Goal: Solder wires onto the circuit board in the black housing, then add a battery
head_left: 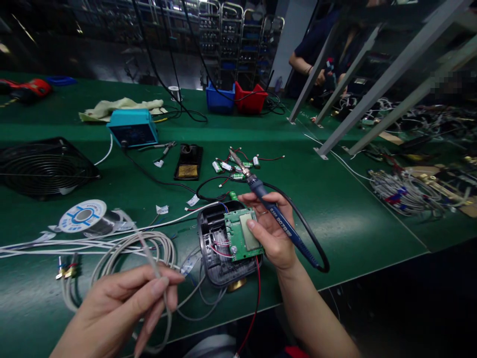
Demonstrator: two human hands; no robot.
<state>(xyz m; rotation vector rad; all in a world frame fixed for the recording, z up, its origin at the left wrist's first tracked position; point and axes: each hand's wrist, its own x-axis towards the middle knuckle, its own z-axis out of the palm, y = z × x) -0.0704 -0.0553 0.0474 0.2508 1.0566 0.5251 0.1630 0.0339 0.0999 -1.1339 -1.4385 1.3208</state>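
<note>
Green circuit board [241,233] is being pinched by the right hand [274,233] alongside the soldering iron [268,206]; left hand [122,303] fingers are closing on solder wire [149,256]; the crowded grip may be risking a slip or burn.

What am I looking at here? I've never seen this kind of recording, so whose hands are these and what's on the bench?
One camera on a person's head looks down at their own bare hands over a green workbench. The right hand holds a blue soldering iron and steadies a green circuit board on a black casing. The left hand pinches a thin strand of solder wire from the spool. Nearby lie grey cables, a fan and a teal soldering station. Another person works behind.
</note>
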